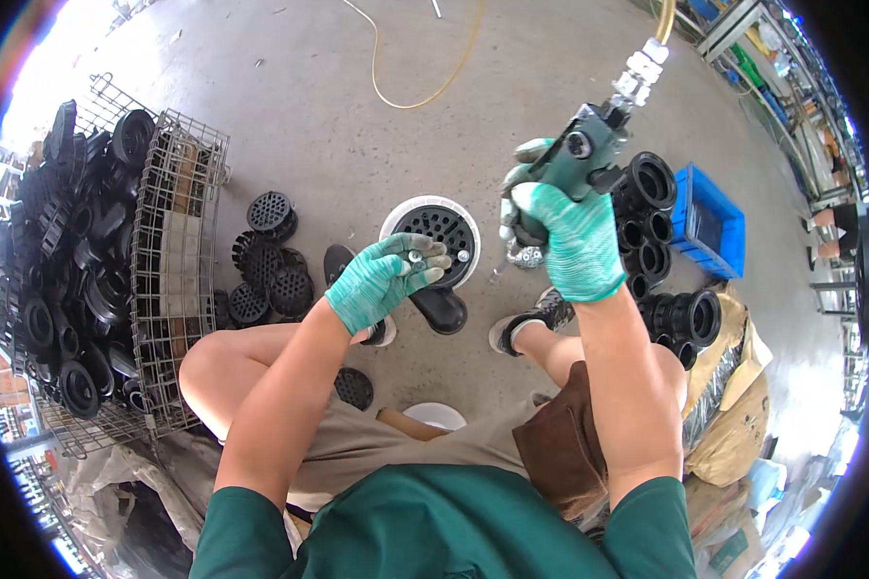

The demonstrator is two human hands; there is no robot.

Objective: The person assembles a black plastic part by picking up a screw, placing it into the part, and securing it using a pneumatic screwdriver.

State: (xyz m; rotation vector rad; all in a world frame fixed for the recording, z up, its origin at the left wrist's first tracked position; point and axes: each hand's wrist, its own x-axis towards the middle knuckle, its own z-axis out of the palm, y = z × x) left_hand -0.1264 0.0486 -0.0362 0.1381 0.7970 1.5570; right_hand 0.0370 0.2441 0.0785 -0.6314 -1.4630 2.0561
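Note:
My right hand, in a green and white knit glove, grips a dark pneumatic power tool by its handle, raised to the right of centre. A metal fitting joins the tool to a yellow air hose. My left hand, gloved the same way, pinches a small metal fastener, possibly a screw. It hovers over a round black slotted grate, seated in a white round rim. A second metal fastener stands on the grate. A black elbow pipe sticks out towards me below it.
A wire cage heaped with black plastic parts stands at left. Loose black grates lie beside it on the floor. Black ring-shaped parts are stacked at right, next to a blue crate. Small metal pieces sit near my right hand.

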